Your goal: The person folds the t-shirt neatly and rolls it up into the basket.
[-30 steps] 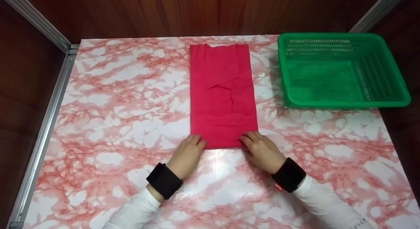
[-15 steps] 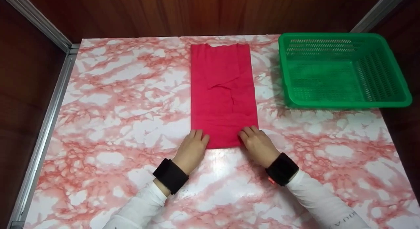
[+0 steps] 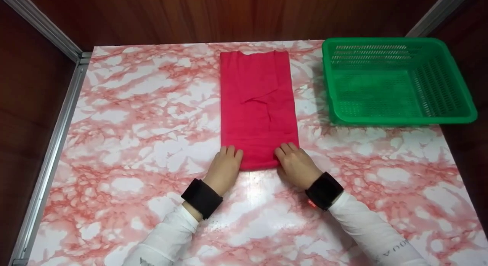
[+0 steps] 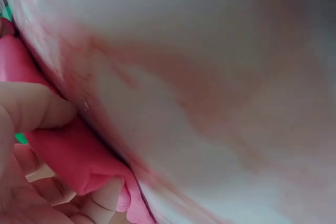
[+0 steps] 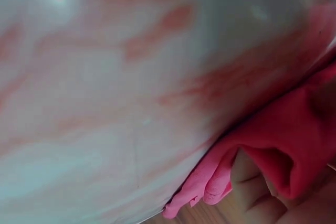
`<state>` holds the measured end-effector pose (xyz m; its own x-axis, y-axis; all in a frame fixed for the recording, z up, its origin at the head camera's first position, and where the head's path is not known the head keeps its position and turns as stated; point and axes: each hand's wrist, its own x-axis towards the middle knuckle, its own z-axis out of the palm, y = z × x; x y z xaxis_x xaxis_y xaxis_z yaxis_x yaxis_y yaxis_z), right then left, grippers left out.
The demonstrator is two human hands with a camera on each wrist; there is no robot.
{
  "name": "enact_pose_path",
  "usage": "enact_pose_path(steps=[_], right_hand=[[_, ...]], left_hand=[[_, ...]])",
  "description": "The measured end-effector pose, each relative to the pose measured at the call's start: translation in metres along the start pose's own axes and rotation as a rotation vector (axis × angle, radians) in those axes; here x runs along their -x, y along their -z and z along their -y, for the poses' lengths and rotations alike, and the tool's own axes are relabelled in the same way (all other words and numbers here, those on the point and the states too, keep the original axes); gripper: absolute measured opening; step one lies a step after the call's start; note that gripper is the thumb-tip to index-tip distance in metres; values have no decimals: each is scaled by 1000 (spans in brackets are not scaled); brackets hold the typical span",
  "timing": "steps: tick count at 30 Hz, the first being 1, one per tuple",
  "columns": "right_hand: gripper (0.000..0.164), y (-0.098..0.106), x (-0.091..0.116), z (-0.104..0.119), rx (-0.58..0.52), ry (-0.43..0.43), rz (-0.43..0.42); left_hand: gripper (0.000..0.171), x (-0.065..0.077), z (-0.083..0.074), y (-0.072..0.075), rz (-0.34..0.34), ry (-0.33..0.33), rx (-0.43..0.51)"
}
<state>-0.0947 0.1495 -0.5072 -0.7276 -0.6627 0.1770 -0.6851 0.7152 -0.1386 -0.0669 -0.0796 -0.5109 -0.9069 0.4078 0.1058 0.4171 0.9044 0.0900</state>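
A red shirt [image 3: 257,117], folded into a long rectangle, lies lengthwise on the table, with a slanted flap and creases on its upper face. At its near left corner my left hand [image 3: 224,167] pinches the cloth. The left wrist view has the thumb [image 4: 44,106] on top of the cloth and the other fingers curled under it. My right hand [image 3: 298,167] grips the near right corner, and in the right wrist view its fingers [image 5: 252,184] are tucked beneath a raised fold of the shirt [image 5: 278,124]. The near edge between the hands looks slightly lifted.
A green plastic basket [image 3: 404,120] with slotted walls stands at the back right of the table. The tabletop [image 3: 145,144] has a red and white marbled pattern. Dark wooden panels [image 3: 244,18] enclose the back and both sides.
Both hands have moved slightly forward and inward over the near corners. The shirt's near edge has shifted a little away from me. The basket has stayed in place.
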Motion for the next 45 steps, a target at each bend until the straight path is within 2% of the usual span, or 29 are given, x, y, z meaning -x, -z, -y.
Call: enact_pose_path(steps=[4,7,16,24,32,38,42,45], right_hand=[[30,0,0,1,-22,-32,46],[26,-1,-2,1,-17,-42,45],[24,-5,-7,-5,-19,-28,87],[23,-5,-5,-5,-31,11,94],[20,-1,8,-1,-76,56,84],[22,2,18,4,-114,49,107],[22,3,23,7,-134,48,103],[22,5,27,10,-151,52,106]], left_hand=[[21,-1,1,0,2,5,3],[21,-1,1,0,2,5,5],[27,-2,5,1,-3,-24,10],[28,1,6,2,61,-27,59],[24,13,0,1,60,-48,57],[25,22,-7,2,76,-77,42],[23,27,-10,2,59,-103,5],[23,32,-11,4,53,-112,18]])
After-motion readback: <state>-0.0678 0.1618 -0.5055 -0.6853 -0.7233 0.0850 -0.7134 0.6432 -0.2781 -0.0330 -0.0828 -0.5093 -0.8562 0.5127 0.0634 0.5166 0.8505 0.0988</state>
